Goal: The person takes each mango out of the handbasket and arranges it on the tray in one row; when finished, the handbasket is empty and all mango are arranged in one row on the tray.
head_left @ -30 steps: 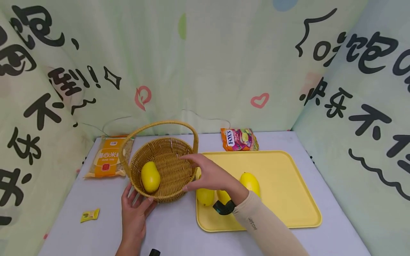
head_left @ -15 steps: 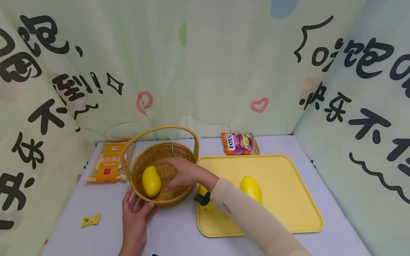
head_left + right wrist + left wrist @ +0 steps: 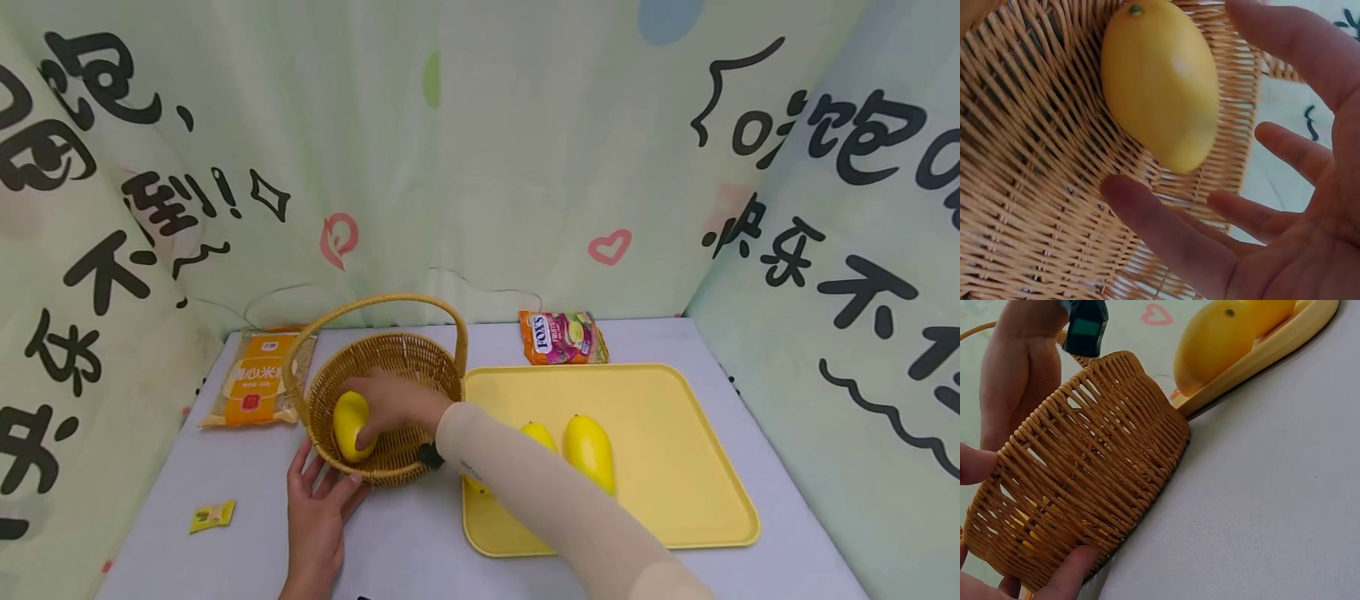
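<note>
A yellow mango lies in the wicker basket, which tilts toward me at the left of the table. Over the mango reaches my right hand; in the right wrist view its fingers are spread around the fruit, with a visible gap between. My left hand grips the near side of the basket, its thumb at the rim and other fingers against the woven wall. More mangoes rest on the yellow tray, some partly hidden by the right sleeve.
Behind the basket on the left lies an orange-labelled bag. A Fox's candy bag sits beyond the tray. One small yellow packet lies on the white tablecloth at the left. Printed curtains enclose the table.
My right hand has moved left from the basket's right rim, down into the basket and over the mango. The left hand keeps its place on the basket.
</note>
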The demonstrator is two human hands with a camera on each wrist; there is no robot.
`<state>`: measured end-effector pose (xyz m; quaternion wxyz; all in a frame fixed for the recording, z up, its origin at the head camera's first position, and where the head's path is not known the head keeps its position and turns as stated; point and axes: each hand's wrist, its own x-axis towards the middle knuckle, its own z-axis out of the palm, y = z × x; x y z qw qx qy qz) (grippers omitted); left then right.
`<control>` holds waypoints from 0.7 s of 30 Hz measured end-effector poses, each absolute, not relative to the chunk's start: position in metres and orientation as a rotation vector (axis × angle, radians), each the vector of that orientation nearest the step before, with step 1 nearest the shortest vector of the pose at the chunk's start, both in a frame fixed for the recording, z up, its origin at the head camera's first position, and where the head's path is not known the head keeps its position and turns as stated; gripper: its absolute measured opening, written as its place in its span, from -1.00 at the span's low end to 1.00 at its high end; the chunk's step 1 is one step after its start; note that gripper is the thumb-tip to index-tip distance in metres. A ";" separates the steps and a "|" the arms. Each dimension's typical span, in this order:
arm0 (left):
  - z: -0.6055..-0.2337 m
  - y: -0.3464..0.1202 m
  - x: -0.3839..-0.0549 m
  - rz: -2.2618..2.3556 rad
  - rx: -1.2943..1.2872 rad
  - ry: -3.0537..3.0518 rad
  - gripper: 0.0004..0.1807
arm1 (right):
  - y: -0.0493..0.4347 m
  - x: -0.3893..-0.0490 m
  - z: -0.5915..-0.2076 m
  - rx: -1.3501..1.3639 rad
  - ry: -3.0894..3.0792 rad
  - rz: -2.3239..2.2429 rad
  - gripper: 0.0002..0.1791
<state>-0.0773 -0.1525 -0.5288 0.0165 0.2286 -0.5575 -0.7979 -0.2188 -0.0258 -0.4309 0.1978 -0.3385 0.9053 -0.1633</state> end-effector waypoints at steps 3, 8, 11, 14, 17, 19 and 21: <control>-0.528 -0.152 -0.076 -2.477 0.719 -1.726 0.12 | -0.037 -0.215 -0.432 -0.912 2.568 -0.366 -0.11; -0.527 -0.151 -0.075 -2.475 0.722 -1.710 0.10 | -0.052 -0.214 -0.436 -0.895 2.552 -0.199 -0.17; -0.528 -0.151 -0.075 -2.468 0.725 -1.718 0.10 | -0.056 -0.213 -0.437 -0.891 2.501 -0.117 -0.14; -0.528 -0.151 -0.075 -2.461 0.722 -1.722 0.10 | -0.058 -0.213 -0.437 -0.895 2.475 -0.057 -0.13; -0.528 -0.151 -0.075 -2.459 0.714 -1.725 0.09 | -0.059 -0.213 -0.439 -0.889 2.472 -0.020 -0.11; -0.528 -0.151 -0.075 -2.457 0.711 -1.724 0.09 | -0.060 -0.215 -0.440 -0.886 2.467 -0.009 -0.12; -0.528 -0.151 -0.075 -2.455 0.712 -1.727 0.10 | -0.060 -0.216 -0.440 -0.885 2.460 -0.001 -0.12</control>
